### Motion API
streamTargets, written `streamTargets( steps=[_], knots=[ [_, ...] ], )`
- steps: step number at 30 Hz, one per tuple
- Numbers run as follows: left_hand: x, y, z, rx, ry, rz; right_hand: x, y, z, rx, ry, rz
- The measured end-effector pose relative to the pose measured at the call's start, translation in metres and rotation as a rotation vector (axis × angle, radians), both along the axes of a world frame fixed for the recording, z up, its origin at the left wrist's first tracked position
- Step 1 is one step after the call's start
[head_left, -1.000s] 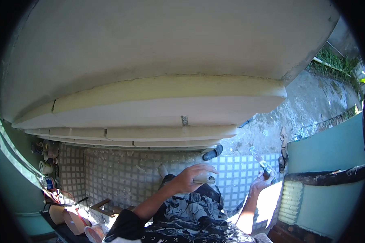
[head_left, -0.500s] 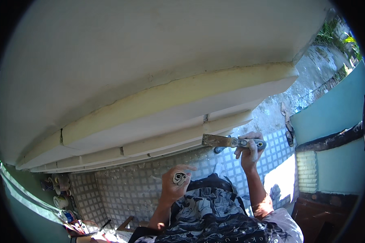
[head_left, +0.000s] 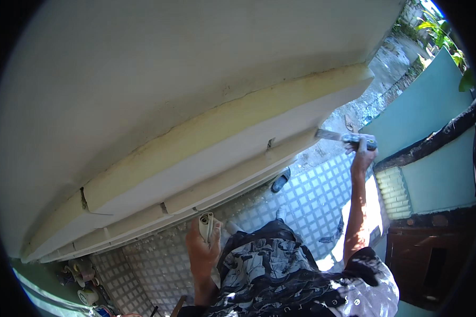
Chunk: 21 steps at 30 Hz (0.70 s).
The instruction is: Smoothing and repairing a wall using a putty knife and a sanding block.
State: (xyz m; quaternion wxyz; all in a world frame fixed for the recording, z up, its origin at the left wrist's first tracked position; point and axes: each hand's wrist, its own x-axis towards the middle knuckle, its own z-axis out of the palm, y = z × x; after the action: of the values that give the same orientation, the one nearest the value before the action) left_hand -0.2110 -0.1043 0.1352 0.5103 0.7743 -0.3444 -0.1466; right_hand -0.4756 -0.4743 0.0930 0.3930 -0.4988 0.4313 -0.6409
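My right hand grips a putty knife with a narrow metal blade, its tip at the right end of a lower ledge of the cream, stepped moulding on the pale wall. Whether it touches is hard to tell. My left hand, lower and near the middle, is closed round a pale, elongated object with a round opening in its end. Small dark gaps show along the ledges.
Below is a checkered tile floor with a dark sandal. A turquoise wall with a dark band stands right, above a brown wooden piece. Tubs and other items sit at lower left. Plants show beyond.
My right hand has risen to the moulding's right end, turning the putty knife blade leftward. My left hand has shifted left with the pale object still held. The view has tilted.
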Motion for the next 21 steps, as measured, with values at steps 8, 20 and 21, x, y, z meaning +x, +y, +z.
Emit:
streamTargets(
  steps=[8,20,21],
  knots=[
    [0.019,-0.026,0.011,0.206,-0.349,-0.434,-0.082,0.031,0.033,-0.274,0.004,-0.287],
    [0.037,-0.140,-0.040,-0.050,-0.393,-0.889,0.041,0.136,-0.008,0.137,-0.217,0.248],
    [0.038,-0.143,-0.043,-0.046,-0.361,-0.876,0.040,0.137,-0.009,0.130,-0.220,0.248]
  ],
)
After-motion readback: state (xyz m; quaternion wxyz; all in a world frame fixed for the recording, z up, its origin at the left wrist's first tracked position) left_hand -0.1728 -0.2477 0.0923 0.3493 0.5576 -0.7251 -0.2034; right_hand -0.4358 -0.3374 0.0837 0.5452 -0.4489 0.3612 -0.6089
